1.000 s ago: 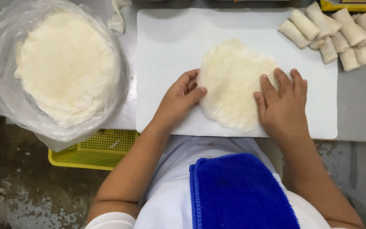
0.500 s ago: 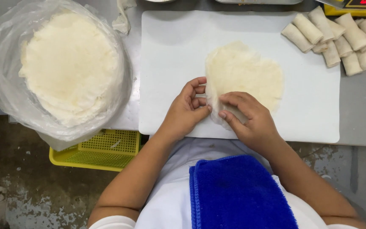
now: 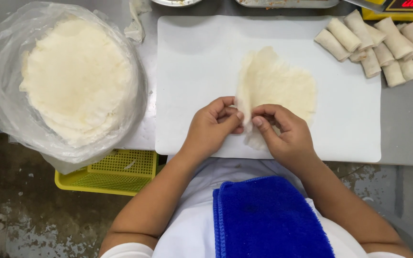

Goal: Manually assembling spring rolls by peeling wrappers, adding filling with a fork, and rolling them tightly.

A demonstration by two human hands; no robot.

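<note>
The left hand (image 3: 211, 126) and the right hand (image 3: 283, 134) meet at the near left edge of one wrapper (image 3: 276, 88). On each hand the thumb and forefinger are pressed together on that edge, a thin flap of it between them; the other fingers curl loosely beneath. The pinched edge stands up off the board (image 3: 192, 62), while the rest of the wrapper lies flat near the board's middle, a little toward the near side.

The count: one wrapper on the board, one white board, two hands. At the far right corner, partly on the board and partly on the grey counter (image 3: 407, 119), lies a heap of rolls (image 3: 378, 45); about nine show, though the heap overlaps and the picture's edge cuts it. Left of the board sits one clear bag (image 3: 1, 110), open, with one stack of wrappers (image 3: 75, 79) in it; how many sheets it holds cannot be told. One yellow basket (image 3: 111, 174) pokes out below the bag. One blue towel (image 3: 268, 220) lies on the person's lap. Two metal trays are clipped by the top edge.

A second ago both hands lay flat, palms down, on either side of the wrapper, fingers spread. Half a second ago they had come together at its near edge. Now the edge is lifted higher and folded up, and the wrapper looks narrower on its left. The rolls, the bag and the basket keep their places.
</note>
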